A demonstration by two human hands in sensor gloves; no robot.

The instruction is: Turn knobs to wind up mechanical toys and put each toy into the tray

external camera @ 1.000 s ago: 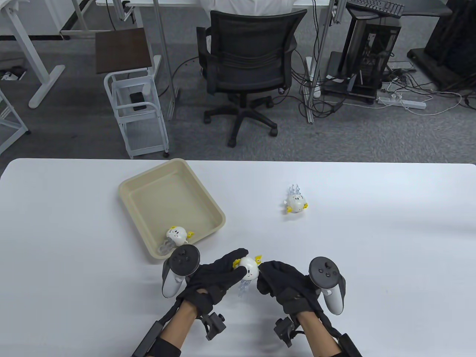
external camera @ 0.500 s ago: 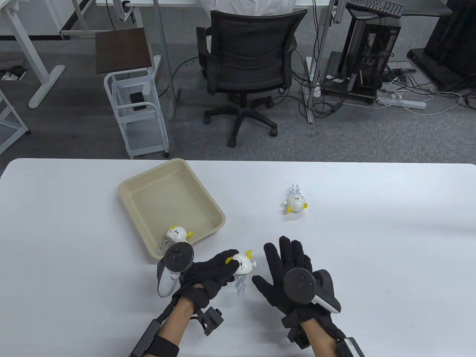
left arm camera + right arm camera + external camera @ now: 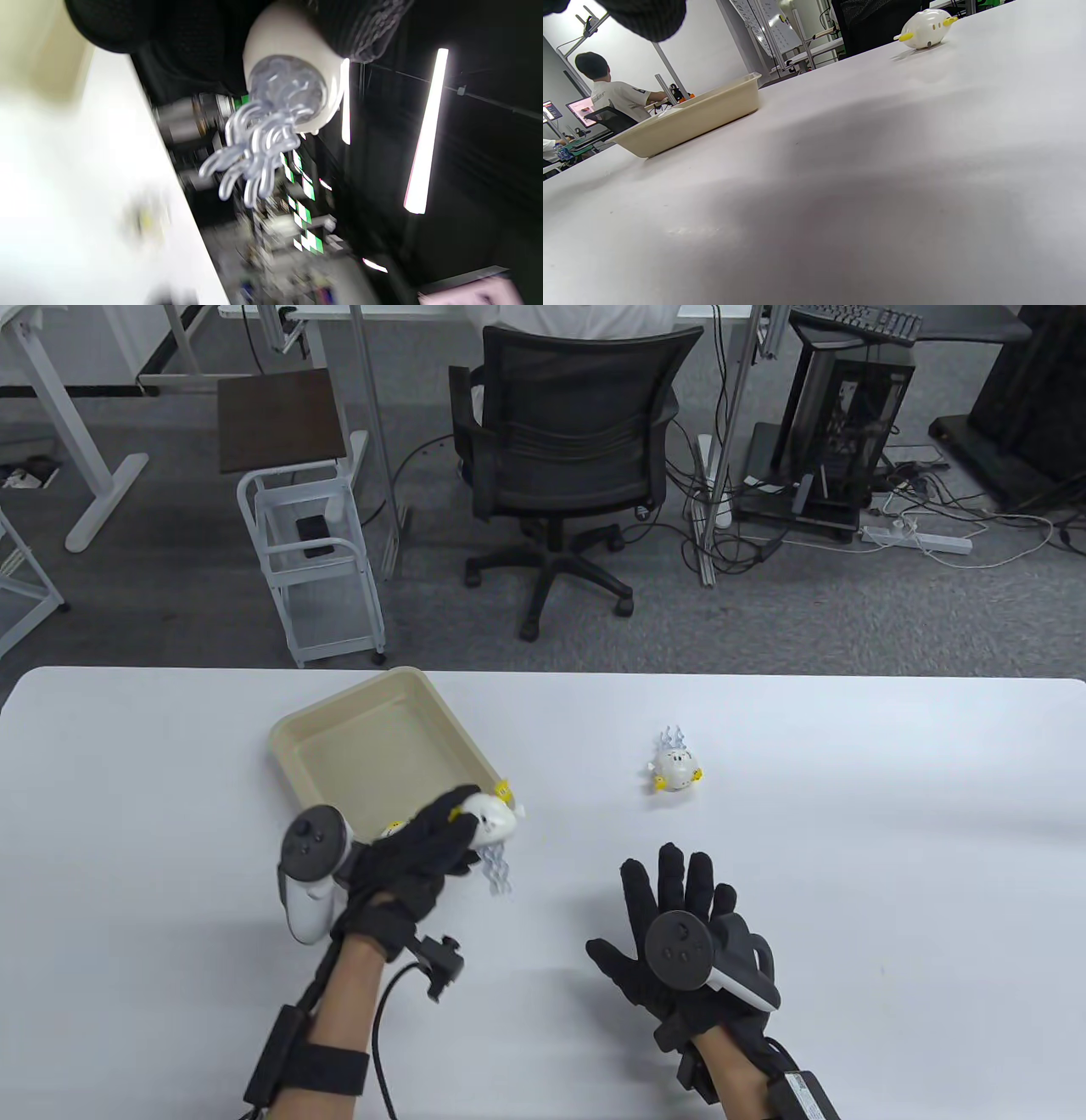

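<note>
Left hand (image 3: 424,848) grips the white round wind-up jellyfish toy (image 3: 490,817) over the beige plastic tray (image 3: 339,721) rim at 5 o'clock; early release drops it outside. Right hand (image 3: 679,925) lies flat, fingers spread.

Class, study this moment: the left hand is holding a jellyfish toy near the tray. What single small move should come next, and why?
Probably carry the left hand a little further over the beige tray and set the held jellyfish toy down inside. The toy hangs about over the tray's near corner, not yet inside, and another toy already lies in that corner, so aim beside it.
</note>
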